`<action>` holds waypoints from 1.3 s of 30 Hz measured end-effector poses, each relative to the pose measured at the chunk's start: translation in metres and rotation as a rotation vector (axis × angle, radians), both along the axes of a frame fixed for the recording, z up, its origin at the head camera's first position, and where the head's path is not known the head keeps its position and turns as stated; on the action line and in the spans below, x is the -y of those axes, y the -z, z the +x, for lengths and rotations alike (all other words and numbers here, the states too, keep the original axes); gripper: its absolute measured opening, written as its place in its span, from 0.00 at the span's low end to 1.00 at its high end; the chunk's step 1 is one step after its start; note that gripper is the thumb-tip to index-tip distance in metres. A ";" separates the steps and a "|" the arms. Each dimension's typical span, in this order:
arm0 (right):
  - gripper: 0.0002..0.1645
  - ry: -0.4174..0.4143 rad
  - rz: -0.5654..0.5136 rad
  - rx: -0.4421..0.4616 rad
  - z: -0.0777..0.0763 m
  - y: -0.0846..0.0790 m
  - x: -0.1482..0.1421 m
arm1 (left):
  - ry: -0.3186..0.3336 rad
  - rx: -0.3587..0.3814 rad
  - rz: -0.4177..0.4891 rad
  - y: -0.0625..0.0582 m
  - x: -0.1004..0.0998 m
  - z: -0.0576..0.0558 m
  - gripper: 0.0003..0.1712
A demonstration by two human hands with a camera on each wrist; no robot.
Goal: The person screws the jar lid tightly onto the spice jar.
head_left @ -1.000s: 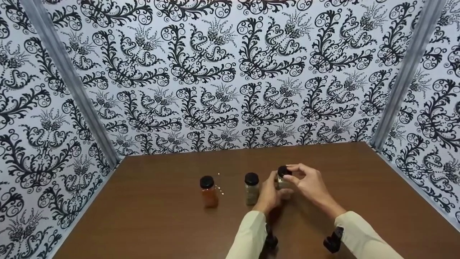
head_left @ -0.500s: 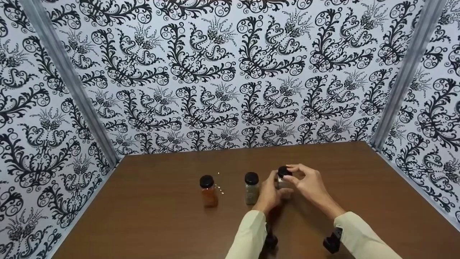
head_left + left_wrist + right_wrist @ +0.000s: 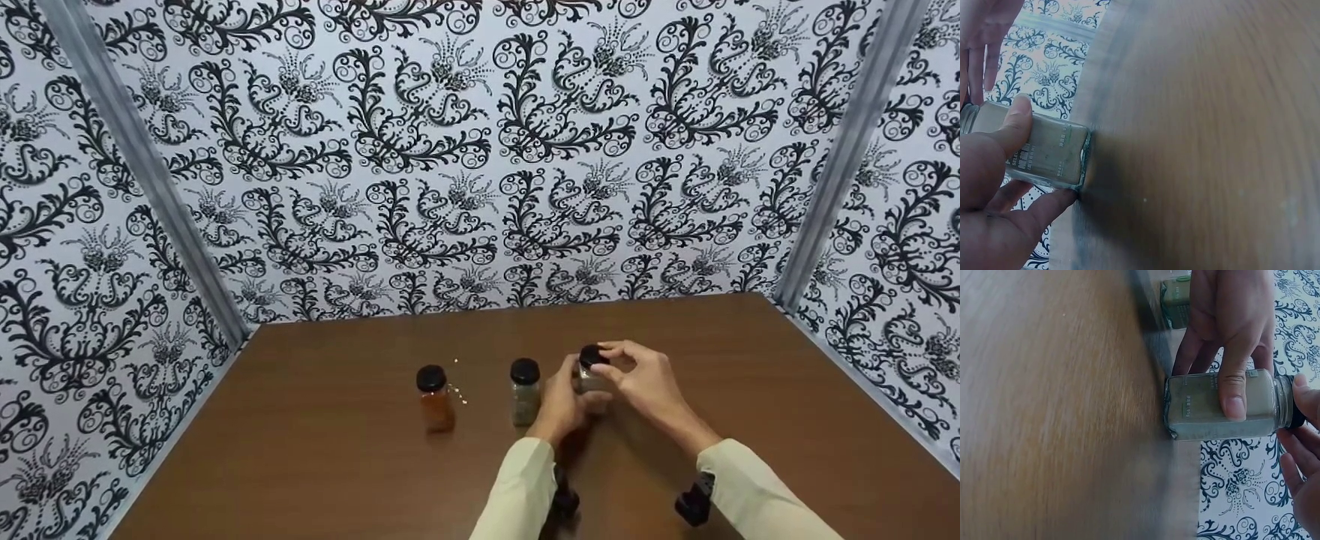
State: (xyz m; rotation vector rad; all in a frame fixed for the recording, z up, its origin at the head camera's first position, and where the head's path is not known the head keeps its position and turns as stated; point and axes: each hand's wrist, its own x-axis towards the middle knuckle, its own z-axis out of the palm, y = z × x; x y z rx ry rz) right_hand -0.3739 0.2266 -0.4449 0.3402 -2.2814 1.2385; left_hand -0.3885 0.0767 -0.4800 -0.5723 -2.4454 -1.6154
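A square glass spice jar with pale greyish powder stands on the table between my two hands. My left hand grips its body, thumb across the printed side and fingers round the far side, as the left wrist view shows of the jar. With thumb and fingers my right hand pinches the black lid at its rim. The lid sits on the jar's neck, and some glass thread shows below it in the right wrist view.
Left of my hands stands a capped jar of greenish contents. Further left is a capped jar of orange-red spice, with small pale specks beside it on the brown table. Patterned walls enclose the table's back and sides.
Both hands keep their places on the jar and its lid. The other two jars have not moved.
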 end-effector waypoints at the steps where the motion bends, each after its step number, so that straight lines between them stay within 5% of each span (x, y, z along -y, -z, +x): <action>1: 0.11 -0.002 0.003 -0.003 0.000 0.000 0.000 | 0.007 -0.003 0.003 0.000 0.000 0.000 0.30; 18: 0.10 0.048 0.080 -0.070 0.001 -0.003 0.005 | -0.007 0.022 -0.031 -0.001 0.000 0.000 0.29; 30: 0.16 0.176 0.194 -0.198 0.005 0.000 0.014 | -0.012 -0.011 -0.058 0.001 0.000 -0.001 0.31; 39: 0.19 0.223 0.240 -0.169 0.007 -0.003 0.013 | -0.042 0.019 -0.074 0.000 -0.002 -0.002 0.32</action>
